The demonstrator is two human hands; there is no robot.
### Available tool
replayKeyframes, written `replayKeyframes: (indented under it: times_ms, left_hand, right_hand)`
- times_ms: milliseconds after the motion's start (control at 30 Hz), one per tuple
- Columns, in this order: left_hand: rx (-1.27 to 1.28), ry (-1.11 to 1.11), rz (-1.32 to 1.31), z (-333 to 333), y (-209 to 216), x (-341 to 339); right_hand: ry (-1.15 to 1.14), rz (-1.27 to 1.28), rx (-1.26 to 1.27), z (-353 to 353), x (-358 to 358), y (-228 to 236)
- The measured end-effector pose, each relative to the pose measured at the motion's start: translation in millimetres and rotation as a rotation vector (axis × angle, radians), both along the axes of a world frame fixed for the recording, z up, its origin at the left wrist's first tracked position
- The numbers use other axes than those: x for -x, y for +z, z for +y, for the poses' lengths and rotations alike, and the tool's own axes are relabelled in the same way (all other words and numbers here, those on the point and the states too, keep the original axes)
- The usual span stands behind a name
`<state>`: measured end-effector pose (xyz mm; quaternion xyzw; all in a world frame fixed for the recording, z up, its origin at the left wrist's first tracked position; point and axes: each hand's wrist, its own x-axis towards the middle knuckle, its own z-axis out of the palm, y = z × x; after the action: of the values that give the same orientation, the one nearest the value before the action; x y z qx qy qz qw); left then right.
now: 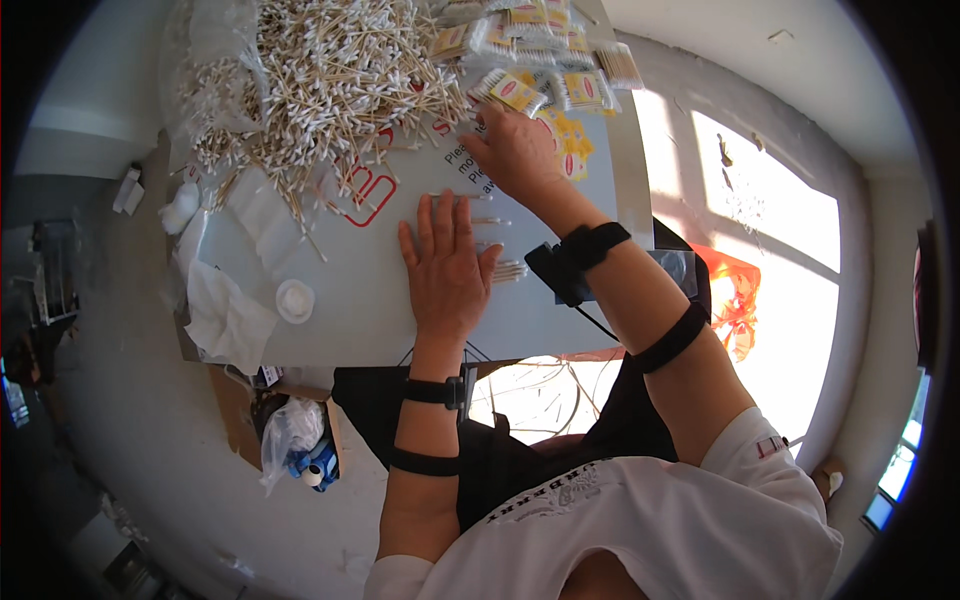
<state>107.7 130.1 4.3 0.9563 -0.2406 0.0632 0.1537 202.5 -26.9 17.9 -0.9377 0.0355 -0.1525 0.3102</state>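
My left hand [445,268] lies flat on the grey tabletop, fingers stretched forward. A small row of cotton swabs [510,271] lies just right of its thumb, with a few single swabs [487,220] by its fingers. My right hand [518,152] is farther forward and to the right, its fingertips at the lower edge of a clear pack of cotton swabs [515,93] with a yellow label. Its thumb stands apart from the fingers, some of which are hidden. Beside this hand lie several yellow cards [572,150]. A large heap of loose cotton swabs [330,85] covers the far left.
More packed swabs [530,30] are piled at the far right of the table [370,320]. Clear plastic [220,45] lies against the heap. White sheets [225,315] and a small round white container [295,301] are at the left. Below stands a cardboard box [235,415].
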Motion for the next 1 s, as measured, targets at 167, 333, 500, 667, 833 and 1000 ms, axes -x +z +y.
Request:
replayKeyframes:
  times_ms: [167, 333, 500, 667, 833, 1000]
  left_hand:
    - [-0.007, 0.004, 0.037, 0.1, 3.4, 1.0]
    - [0.156, 0.033, -0.077, 4.8, 2.6, 0.6]
    - [0.064, -0.006, -0.002, 1.2, 1.7, -2.1]
    - [0.103, -0.014, 0.068, 7.2, 3.4, 6.9]
    - [0.086, -0.011, -0.023, 1.4, 2.9, 3.0]
    - [-0.003, -0.015, 0.057, 1.8, 5.8, 4.3]
  right_hand:
    - [-0.066, 0.209, 0.138, 3.3, -12.6, 11.9]
    - [0.011, 0.317, 0.12, -9.3, 24.4, 11.3]
    - [0.171, 0.078, 0.104, -15.2, 53.4, 3.1]
    - [0.522, 0.198, 0.178, -19.4, 50.9, 12.6]
    - [0.329, 0.127, 0.107, -5.1, 22.6, 18.4]
    - [-0.007, 0.119, 0.118, 10.4, -9.2, 20.6]
